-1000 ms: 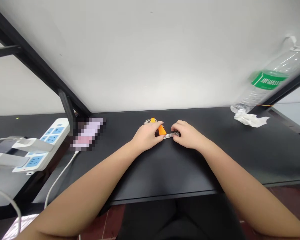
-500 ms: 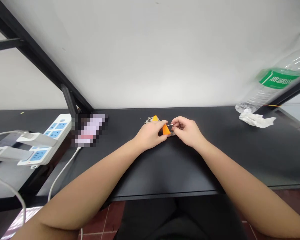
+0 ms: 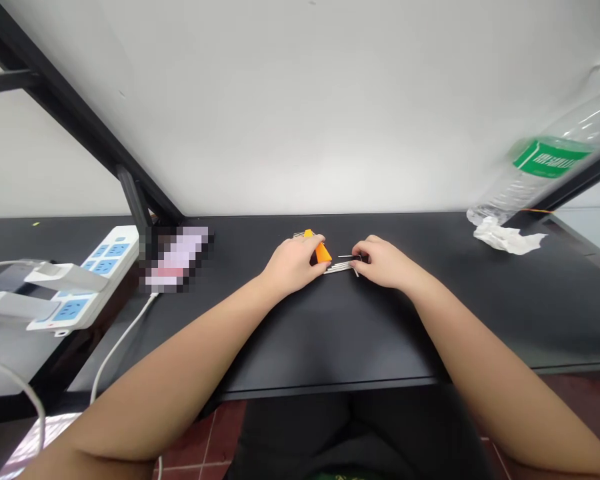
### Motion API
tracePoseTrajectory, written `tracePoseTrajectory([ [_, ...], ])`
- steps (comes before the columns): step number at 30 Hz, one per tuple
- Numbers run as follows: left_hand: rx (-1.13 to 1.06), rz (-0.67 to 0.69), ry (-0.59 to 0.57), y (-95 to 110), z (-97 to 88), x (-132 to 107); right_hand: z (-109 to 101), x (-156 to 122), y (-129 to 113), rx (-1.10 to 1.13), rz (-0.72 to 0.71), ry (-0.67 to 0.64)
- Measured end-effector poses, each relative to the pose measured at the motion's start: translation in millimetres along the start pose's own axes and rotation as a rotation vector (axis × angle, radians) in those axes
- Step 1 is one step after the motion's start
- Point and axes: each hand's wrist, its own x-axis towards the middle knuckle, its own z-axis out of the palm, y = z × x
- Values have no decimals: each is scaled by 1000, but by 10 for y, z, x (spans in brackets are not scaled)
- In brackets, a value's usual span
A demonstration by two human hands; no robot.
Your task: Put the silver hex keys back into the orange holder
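Observation:
An orange holder (image 3: 323, 252) with several thin metal keys (image 3: 341, 267) sticking out of it lies on the black table (image 3: 330, 327), far in the middle. My left hand (image 3: 293, 265) is closed around the orange holder and presses it to the table. My right hand (image 3: 384, 263) pinches one thin metal key at its right end, just beside the bundle. More metal ends show behind the left hand.
A white power strip (image 3: 87, 277) with blue sockets and a white cable lies at the left. A blurred pink object (image 3: 175, 260) sits next to it. A plastic bottle with a green label (image 3: 540, 170) and crumpled white paper (image 3: 505, 237) stand at the far right.
The holder was lifted and tilted half a second ago; now it lies flat again. My right hand has drawn one key out to the right.

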Motion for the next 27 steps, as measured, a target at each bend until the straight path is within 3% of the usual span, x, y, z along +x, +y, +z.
tracePoseTrajectory([
  [8, -69, 26, -1, -33, 33, 3, 84, -35, -68, 0, -119, -4],
  [13, -259, 91, -54, 46, 27, -28, 79, -37, -126, 188, -248, 189],
  [16, -386, 99, -58, 100, 14, -41, 103, -38, -196, 331, -324, 233],
  [27, -252, 38, -20, 95, -9, -31, 183, -33, -284, 479, -264, 410],
])
